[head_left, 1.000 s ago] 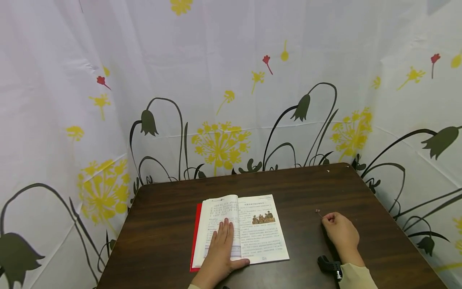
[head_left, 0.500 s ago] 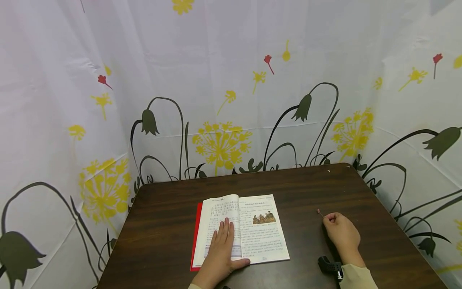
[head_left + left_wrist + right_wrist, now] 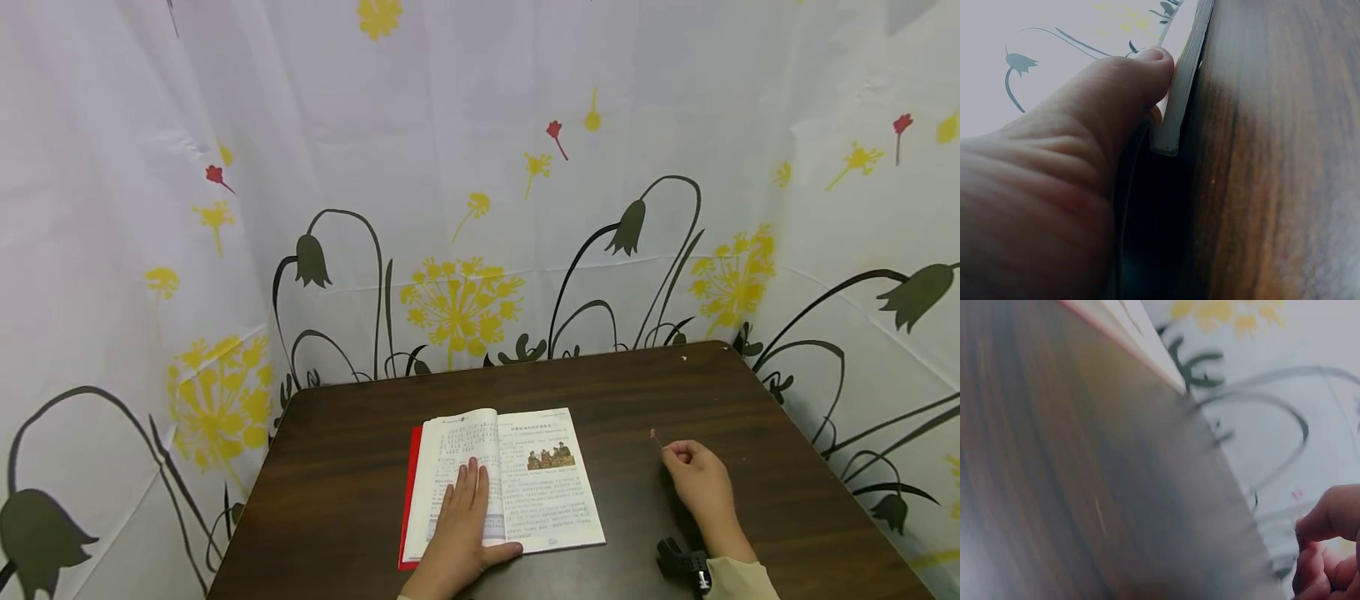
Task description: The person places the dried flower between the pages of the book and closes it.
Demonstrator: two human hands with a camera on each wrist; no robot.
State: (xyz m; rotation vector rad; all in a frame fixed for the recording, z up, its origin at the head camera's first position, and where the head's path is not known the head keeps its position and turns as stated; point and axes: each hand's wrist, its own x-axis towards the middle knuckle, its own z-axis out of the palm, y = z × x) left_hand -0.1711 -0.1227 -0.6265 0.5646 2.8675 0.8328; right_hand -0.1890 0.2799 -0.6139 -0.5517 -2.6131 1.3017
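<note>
An open book (image 3: 551,492) with printed pages, a small picture on the right page and a red cover edge at the left lies on the table. My left hand (image 3: 459,529) rests on the left page with its fingers straight. Its thumb (image 3: 1141,72) lies out to the right, at the lower edge of the book in the left wrist view. To the right of the book, my right hand (image 3: 701,483) pinches a thin stem-like thing with a small pinkish tip (image 3: 653,433) between thumb and fingertips. Its exact kind is too small to tell.
The dark wood table (image 3: 337,492) has rounded far corners. A tiny pale speck (image 3: 683,358) lies near the far right corner. A white curtain (image 3: 465,125) with printed flowers hangs behind and at both sides. A black band (image 3: 682,562) is on my right wrist.
My right hand has moved slightly left with the thin pink-tipped thing, which has turned a little in its fingers. The left hand stays on the page.
</note>
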